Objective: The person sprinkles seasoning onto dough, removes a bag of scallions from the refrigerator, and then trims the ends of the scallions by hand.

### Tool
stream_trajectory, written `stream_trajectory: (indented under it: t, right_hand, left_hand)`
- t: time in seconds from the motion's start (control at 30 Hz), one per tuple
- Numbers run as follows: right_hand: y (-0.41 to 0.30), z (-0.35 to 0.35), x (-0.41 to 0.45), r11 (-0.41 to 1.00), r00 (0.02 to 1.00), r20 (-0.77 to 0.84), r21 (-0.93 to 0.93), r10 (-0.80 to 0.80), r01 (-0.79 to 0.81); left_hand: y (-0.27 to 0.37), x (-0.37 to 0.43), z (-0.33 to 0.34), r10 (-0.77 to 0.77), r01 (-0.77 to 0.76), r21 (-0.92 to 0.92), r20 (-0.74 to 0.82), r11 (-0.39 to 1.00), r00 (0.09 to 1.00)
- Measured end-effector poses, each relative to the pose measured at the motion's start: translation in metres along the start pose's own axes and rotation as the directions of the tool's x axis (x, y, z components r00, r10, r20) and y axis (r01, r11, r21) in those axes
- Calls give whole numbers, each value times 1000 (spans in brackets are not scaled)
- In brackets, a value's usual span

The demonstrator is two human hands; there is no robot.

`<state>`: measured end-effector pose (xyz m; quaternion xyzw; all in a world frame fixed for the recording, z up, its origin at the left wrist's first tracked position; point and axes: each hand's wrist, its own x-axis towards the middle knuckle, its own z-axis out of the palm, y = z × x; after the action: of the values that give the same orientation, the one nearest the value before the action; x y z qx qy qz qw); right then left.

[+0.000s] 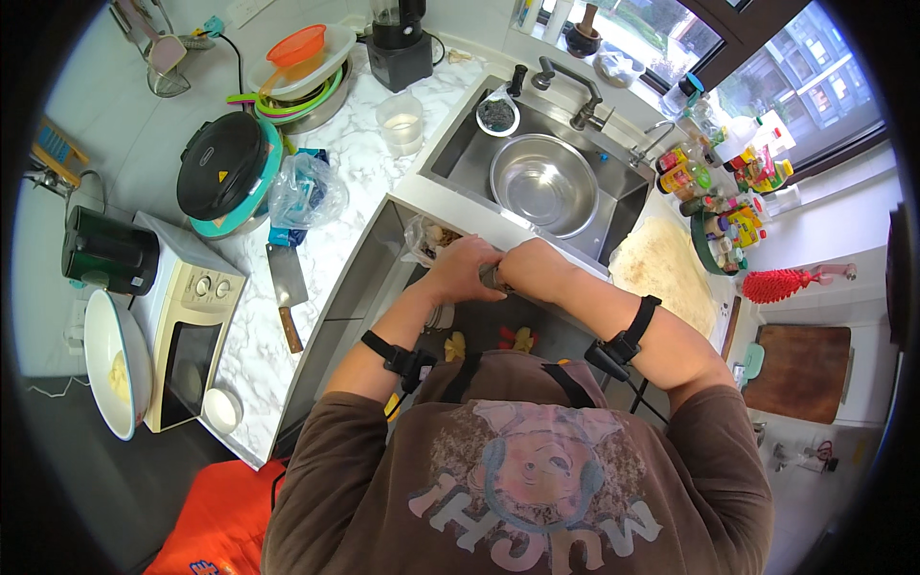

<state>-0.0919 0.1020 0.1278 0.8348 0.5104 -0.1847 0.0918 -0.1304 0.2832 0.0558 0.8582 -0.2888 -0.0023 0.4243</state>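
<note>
My left hand (466, 269) and my right hand (530, 267) meet in front of the sink's near edge, above the floor. Between them is a small greyish object (494, 279), mostly covered by my fingers, so its kind cannot be told. My left fingers curl around it; my right hand is bent over it, its fingers largely hidden. Just beyond my left hand is a clear plastic bag (424, 241) with pale and brown bits in it. A stainless steel basin (544, 185) lies in the sink (460, 158), with a small strainer (497, 116) at the corner.
A cleaver (287, 277) lies on the marble-patterned counter (338, 248) at left, near a plastic bag (305, 192), a black electric pan (221, 165) and a microwave (194, 323). Right of the sink are a large flat sheet of dough or flatbread (665, 269) and several bottles (683, 172).
</note>
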Motion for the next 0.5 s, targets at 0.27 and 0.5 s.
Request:
stream_trajectory:
  t: [0.27,0.5]
  right_hand:
    - [3,-3,8,994,993,102,80,61,-69]
    - [8,-1,21,968,996,27,234,87,-90]
  left_hand:
    - [-9,-2,19,-54,52,-83,-27,995,998]
    - [-17,-18,18,-173,154,-167,-108,974,979]
